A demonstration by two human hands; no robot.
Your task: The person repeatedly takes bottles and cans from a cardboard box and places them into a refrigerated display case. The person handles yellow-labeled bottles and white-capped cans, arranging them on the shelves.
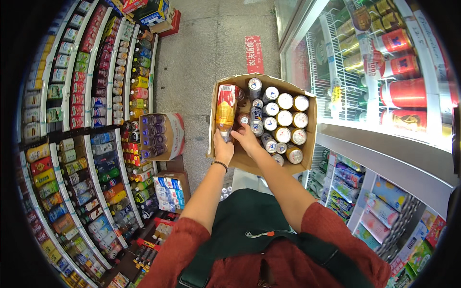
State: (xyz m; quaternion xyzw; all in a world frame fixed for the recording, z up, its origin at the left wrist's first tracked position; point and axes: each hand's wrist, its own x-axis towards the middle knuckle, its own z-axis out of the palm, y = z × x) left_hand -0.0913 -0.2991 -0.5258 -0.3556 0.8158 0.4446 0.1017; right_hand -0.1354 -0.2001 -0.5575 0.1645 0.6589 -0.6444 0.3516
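An open cardboard box (262, 168) stands before me with drink cans and bottles inside. A plastic bottle (226, 106) with a red and yellow label lies along the box's left side, its capped neck towards me. My left hand (223, 147) closes around the neck of this bottle. My right hand (246, 138) is beside the cap, thumb close to it and fingers reaching towards a brown bottle (244, 118); whether it grips anything is unclear. Silver-topped cans (285, 118) stand upright in the right half, and a dark blue can (256, 114) lies tilted near the middle.
Shelves of bottled drinks (104, 172) run along the left. A carton of purple-capped bottles (173, 136) and a carton of white and blue packs (185, 187) stand by them. At right is a lit refrigerator with cans (403, 93), its glass door (296, 21) beyond the box.
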